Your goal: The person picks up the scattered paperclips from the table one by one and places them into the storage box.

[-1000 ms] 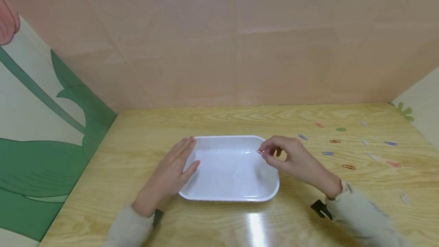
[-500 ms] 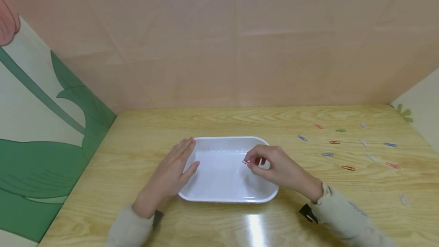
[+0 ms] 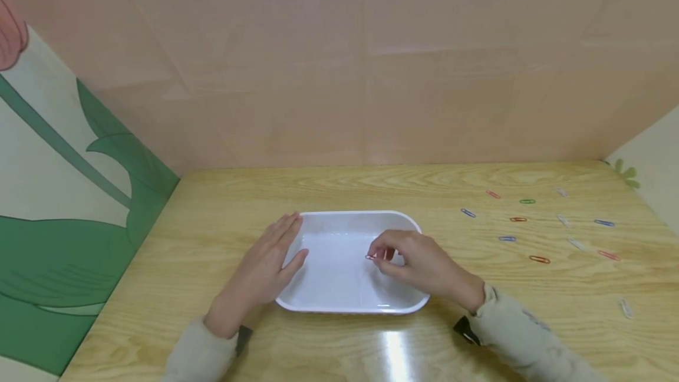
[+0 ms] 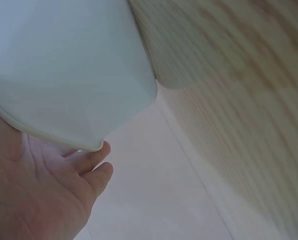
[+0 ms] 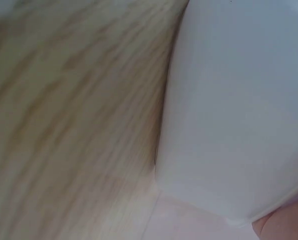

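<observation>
A white rectangular tray (image 3: 339, 276) with rounded corners sits on the wooden table. Over its left rim rests my left hand (image 3: 267, 261), palm down with the fingers straight; in the left wrist view that hand (image 4: 44, 185) lies against the tray's rim. My right hand (image 3: 416, 261) is over the right half of the tray and pinches a red paper clip (image 3: 369, 257) between thumb and fingertips. From the right wrist, only the tray's outer side (image 5: 233, 110) and a bit of the hand (image 5: 286, 222) show; the clip is hidden there.
To the right of the tray several paper clips lie scattered, among them a green one (image 3: 527, 201), a blue one (image 3: 507, 239), an orange-red one (image 3: 539, 259) and a white one (image 3: 626, 308). A covered wall (image 3: 361, 75) rises behind the table (image 3: 223, 193).
My right hand has moved left and toward me, carrying the red paper clip from the tray's right rim to over its inside. The left hand has stayed in place.
</observation>
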Demonstrator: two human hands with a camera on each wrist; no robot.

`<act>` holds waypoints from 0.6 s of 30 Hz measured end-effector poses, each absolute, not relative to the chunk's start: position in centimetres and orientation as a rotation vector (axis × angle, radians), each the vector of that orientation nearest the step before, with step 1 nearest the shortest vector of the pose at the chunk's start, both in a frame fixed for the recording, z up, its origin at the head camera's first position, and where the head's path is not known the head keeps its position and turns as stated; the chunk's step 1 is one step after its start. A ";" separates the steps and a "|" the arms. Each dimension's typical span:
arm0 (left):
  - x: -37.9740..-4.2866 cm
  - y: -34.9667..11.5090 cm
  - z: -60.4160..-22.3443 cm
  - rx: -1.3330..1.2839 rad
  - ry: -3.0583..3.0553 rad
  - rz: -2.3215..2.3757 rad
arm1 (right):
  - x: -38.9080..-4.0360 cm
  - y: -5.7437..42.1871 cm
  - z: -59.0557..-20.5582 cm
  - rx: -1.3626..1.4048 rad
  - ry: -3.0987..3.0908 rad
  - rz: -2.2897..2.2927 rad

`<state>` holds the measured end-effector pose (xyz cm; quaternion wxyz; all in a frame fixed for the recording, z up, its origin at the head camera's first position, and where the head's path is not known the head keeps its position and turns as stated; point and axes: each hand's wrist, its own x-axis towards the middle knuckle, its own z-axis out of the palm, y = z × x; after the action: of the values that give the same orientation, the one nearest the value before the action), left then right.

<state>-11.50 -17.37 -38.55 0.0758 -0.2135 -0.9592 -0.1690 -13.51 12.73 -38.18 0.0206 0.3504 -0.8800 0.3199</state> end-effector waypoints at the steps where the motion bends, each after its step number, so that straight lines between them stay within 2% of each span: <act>1: -11.5 -17.4 -38.6 -0.640 -2.875 -0.507 | -13.5 12.7 -38.2 1.084 -2.737 0.959; 18: -11.4 -17.4 -38.5 -0.620 -2.887 -0.511 | -13.3 11.8 -38.6 1.093 -2.780 0.685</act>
<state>-11.44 -17.39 -38.54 0.0723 -0.2063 -0.9609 -0.1702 -13.35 11.85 -38.58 0.0383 0.3562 -0.9065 0.2233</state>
